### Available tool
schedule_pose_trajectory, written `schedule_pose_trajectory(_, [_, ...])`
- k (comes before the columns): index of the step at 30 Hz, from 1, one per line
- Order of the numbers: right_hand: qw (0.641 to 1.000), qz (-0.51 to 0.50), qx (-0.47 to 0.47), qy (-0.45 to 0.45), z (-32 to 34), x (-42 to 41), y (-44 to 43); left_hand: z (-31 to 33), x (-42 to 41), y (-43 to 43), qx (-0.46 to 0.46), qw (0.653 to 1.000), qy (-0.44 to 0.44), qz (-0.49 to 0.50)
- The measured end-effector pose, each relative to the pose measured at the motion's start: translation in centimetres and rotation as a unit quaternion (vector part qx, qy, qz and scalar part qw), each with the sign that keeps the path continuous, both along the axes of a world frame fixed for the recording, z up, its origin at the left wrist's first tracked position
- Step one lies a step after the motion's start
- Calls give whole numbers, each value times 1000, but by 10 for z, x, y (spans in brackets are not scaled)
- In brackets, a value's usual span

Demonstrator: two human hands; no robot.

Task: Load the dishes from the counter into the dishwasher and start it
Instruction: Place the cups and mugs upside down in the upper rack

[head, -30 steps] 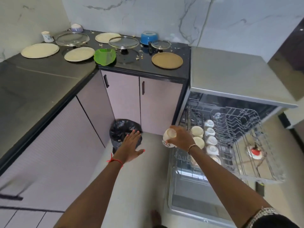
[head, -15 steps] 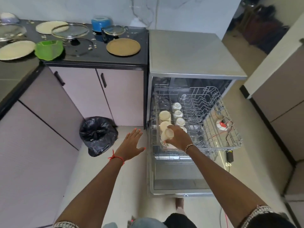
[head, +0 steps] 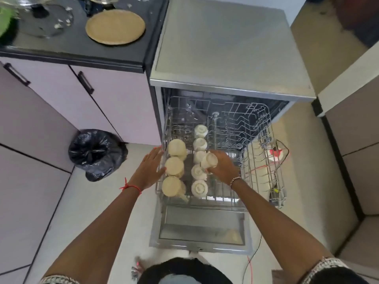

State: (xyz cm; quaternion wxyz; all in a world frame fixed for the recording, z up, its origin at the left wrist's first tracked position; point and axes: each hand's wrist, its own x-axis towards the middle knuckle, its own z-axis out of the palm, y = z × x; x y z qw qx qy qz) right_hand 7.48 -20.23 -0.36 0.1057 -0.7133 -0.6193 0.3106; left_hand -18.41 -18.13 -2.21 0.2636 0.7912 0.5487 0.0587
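Observation:
The dishwasher [head: 231,58] stands open with its wire upper rack [head: 256,160] pulled out over the lowered door [head: 203,228]. Two columns of upturned cream and white cups [head: 176,167] fill the rack's left side. My right hand [head: 222,167] grips a white cup [head: 209,160] just above the rack, beside the right column of cups. My left hand [head: 150,167] is flat with straight fingers against the rack's left rim, holding nothing. A tan plate [head: 115,26] lies on the black counter [head: 78,48].
A black rubbish bag [head: 96,153] sits on the floor left of the dishwasher. Pink cabinet doors [head: 114,103] run below the counter. A glass lid [head: 44,23] and a green object [head: 6,21] lie at the counter's left. A red and white item [head: 274,153] hangs at the rack's right.
I have stepped closer to the dishwasher. My right hand carried the cup from the rack's front left corner to over its middle. My left hand reached the rack's left rim.

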Motion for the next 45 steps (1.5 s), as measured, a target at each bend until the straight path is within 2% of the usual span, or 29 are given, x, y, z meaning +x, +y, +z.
schedule_pose_trajectory(8, [999,-34,19,18,-36,48,92,-29,27,69,4,1000,11,13])
schedule_pose_trajectory(15, [997,-43,45,35,-70,46,180,-67,41,138,17,1000,19,-9])
schedule_pose_trajectory(18, [996,-45,64,36,-83,43,215,-82,42,161,57,998,26,-24])
schedule_pose_trajectory(22, [996,-44,75,36,-101,36,245,-92,43,171,-25,999,0,42])
schedule_pose_trajectory(27, [995,-49,66,60,-120,28,264,-101,44,163,-19,998,-31,55])
schedule_pose_trajectory(31, [998,-39,50,29,-140,24,277,-104,47,161,-8,997,-36,71])
schedule_pose_trajectory(39, [992,17,30,-118,-174,25,290,-124,41,162,37,994,-85,55])
schedule_pose_trajectory(45, [991,-9,2,-136,-186,20,294,-124,42,163,54,993,-89,54])
